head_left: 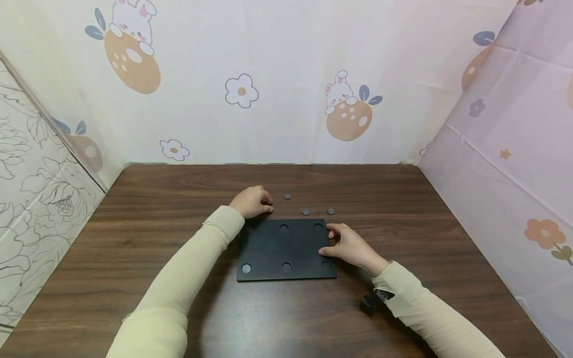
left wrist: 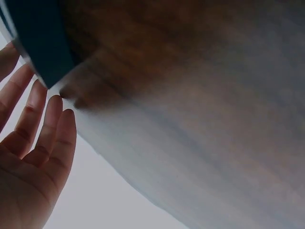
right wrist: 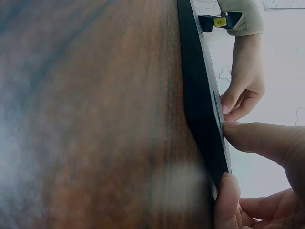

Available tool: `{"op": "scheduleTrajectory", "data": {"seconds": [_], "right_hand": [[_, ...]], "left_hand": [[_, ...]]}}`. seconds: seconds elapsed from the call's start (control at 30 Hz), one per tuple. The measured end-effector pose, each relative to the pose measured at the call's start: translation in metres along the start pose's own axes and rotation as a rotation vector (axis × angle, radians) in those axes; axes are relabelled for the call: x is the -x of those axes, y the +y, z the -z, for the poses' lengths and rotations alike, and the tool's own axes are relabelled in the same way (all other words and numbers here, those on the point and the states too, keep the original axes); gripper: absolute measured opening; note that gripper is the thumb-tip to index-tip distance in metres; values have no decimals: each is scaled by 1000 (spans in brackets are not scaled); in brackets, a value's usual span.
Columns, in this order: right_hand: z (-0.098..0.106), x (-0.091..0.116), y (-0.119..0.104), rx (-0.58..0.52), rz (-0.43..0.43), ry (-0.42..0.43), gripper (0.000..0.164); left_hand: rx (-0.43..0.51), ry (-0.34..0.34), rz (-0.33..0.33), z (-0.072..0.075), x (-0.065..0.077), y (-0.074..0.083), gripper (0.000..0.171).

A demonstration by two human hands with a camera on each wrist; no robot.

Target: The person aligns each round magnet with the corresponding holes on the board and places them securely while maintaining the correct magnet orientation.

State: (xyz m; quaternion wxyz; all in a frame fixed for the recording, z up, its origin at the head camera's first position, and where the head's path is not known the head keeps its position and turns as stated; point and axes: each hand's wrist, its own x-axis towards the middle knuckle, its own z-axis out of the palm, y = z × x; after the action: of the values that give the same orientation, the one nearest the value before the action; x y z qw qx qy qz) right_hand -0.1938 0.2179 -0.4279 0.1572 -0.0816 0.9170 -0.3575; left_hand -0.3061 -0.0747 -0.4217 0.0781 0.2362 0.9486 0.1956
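Observation:
A thin black board (head_left: 286, 248) with several round recesses lies on the table. One small grey disc (head_left: 246, 268) sits in its front left recess. Just beyond the board's back edge, my left hand (head_left: 252, 202) pinches another grey disc (head_left: 271, 209) between thumb and fingers, close to the tabletop. My right hand (head_left: 351, 246) grips the board's right edge. In the right wrist view its thumb (right wrist: 257, 138) lies on the upper face and a finger (right wrist: 228, 195) is against the side. The left wrist view shows the left palm and fingers (left wrist: 43, 138), not the disc clearly.
Behind the board lie three loose grey discs (head_left: 306, 211) on the brown wooden table (head_left: 286, 318). A black device (head_left: 368, 305) is at the right wrist, partly under the sleeve. Patterned cloth (head_left: 286, 124) hangs along the table's back edge.

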Motion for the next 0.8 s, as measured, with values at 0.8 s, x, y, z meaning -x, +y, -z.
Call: {"op": "scheduleTrajectory", "data": {"seconds": [0.8], "right_hand": [[0, 0, -1, 19, 5, 3, 81]], "left_hand": [[21, -27, 6, 0, 3, 2, 15]]}}
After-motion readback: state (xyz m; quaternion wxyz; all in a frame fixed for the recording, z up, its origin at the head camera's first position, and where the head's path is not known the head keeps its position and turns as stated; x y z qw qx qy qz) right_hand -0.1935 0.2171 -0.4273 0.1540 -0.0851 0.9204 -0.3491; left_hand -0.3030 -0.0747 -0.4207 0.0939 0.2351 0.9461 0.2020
